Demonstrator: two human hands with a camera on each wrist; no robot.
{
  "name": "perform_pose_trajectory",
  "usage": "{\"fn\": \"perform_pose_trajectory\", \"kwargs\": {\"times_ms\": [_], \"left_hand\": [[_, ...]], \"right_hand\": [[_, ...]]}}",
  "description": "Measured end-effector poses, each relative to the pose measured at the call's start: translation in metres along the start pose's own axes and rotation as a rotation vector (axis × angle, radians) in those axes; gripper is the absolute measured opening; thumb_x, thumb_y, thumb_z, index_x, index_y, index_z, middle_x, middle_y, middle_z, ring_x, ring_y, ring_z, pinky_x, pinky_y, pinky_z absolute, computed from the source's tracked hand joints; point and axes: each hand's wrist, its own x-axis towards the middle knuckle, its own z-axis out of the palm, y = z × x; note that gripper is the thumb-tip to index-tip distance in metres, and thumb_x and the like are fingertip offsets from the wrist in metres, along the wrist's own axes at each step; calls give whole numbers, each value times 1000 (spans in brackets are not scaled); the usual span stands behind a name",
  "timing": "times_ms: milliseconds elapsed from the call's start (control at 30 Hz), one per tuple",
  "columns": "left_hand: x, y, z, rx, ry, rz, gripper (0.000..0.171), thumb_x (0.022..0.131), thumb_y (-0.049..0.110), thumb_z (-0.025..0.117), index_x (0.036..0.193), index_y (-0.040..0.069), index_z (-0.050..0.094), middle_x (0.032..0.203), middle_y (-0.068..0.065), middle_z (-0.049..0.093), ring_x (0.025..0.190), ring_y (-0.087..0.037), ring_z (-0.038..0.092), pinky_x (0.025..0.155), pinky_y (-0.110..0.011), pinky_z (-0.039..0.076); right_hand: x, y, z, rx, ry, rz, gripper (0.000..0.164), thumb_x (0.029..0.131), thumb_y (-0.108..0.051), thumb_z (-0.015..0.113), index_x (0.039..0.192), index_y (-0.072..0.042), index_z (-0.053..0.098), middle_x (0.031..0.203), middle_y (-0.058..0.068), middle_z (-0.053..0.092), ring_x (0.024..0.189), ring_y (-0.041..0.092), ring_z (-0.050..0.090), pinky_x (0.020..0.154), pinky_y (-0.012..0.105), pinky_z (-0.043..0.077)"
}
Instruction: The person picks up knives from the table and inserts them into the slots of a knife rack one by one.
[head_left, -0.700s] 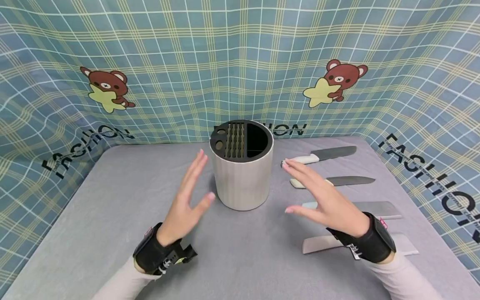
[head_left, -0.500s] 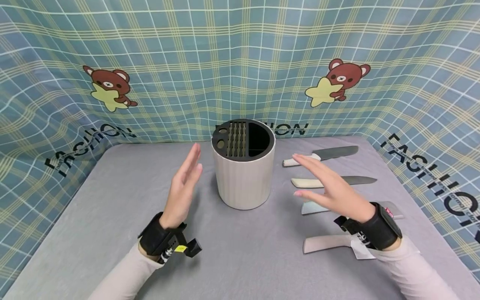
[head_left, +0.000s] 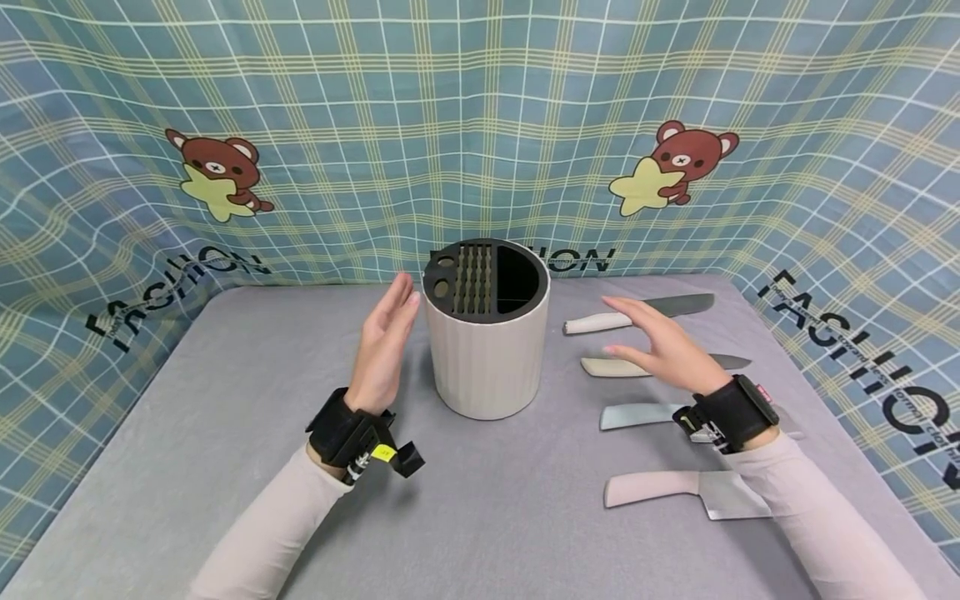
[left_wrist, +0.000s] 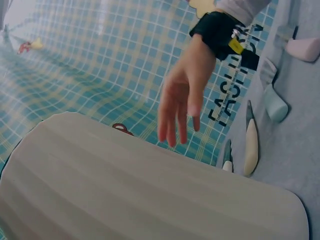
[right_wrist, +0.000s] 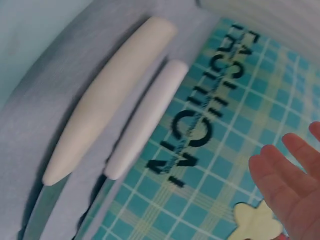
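A round, ribbed white knife block (head_left: 487, 367) with a black slotted top stands mid-table; its side fills the lower left wrist view. My left hand (head_left: 382, 350), fingers straight and holding nothing, hovers just left of it. To its right lie several knives, handles toward the block. My right hand (head_left: 667, 346) is spread above the two farthest ones, a white-handled knife (head_left: 600, 322) and a cream-handled knife (head_left: 603, 367), partly covering both. In the right wrist view its fingers (right_wrist: 285, 180) are apart from the cream handle (right_wrist: 110, 95). Nearer lie a light-blue-handled knife (head_left: 637, 416) and a pink-handled cleaver (head_left: 652, 486).
The grey-covered table (head_left: 225, 433) extends left and in front of the block. A blue checked cloth (head_left: 480, 125) with printed bears rises behind and along both sides. Black wrist cameras sit on both wrists, the left one (head_left: 405, 458) jutting toward the block.
My right hand has moved right and farther away, uncovering the blue handle and more of the cleaver. My left hand has turned more upright, its fingers closer together, and moved forward beside the block.
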Motion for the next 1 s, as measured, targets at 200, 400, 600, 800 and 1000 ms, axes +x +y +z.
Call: {"fn": "perform_pose_trajectory", "kwargs": {"times_ms": [200, 400, 600, 800, 1000], "left_hand": [[3, -3, 5, -9, -4, 4, 60, 105, 24, 46, 156, 10, 17, 161, -2, 19, 147, -9, 21, 121, -23, 26], [3, -6, 7, -22, -12, 8, 60, 105, 23, 46, 156, 10, 17, 162, -2, 18, 146, -7, 21, 120, -21, 27], [6, -8, 7, -9, -17, -21, 60, 105, 23, 45, 156, 11, 16, 162, 0, 17, 146, -7, 20, 120, -19, 26], [7, -10, 9, -2, -25, -31, 59, 105, 26, 44, 156, 12, 17, 163, 1, 15, 147, -8, 17, 123, -24, 23], [6, -10, 10, 22, -30, -45, 58, 105, 28, 44, 156, 13, 19, 162, 5, 16, 148, -7, 15, 123, -26, 21]], "right_hand": [[6, 28, 7, -20, -27, 34, 65, 91, -15, 70, 146, 2, 40, 145, 25, 41, 133, 44, 38, 107, 60, 38], [13, 47, 11, -57, -107, 93, 63, 92, -16, 68, 145, 4, 40, 145, 29, 39, 136, 47, 32, 114, 60, 32], [25, 59, 12, -112, -184, 123, 62, 90, -9, 70, 144, 4, 41, 141, 30, 43, 132, 47, 37, 109, 60, 38], [34, 71, 15, -150, -216, 123, 60, 87, -7, 72, 140, 6, 46, 137, 30, 47, 128, 47, 42, 105, 60, 42], [41, 82, 22, -215, -231, 97, 56, 85, -5, 73, 136, 7, 50, 134, 29, 49, 124, 45, 46, 101, 57, 48]]}}
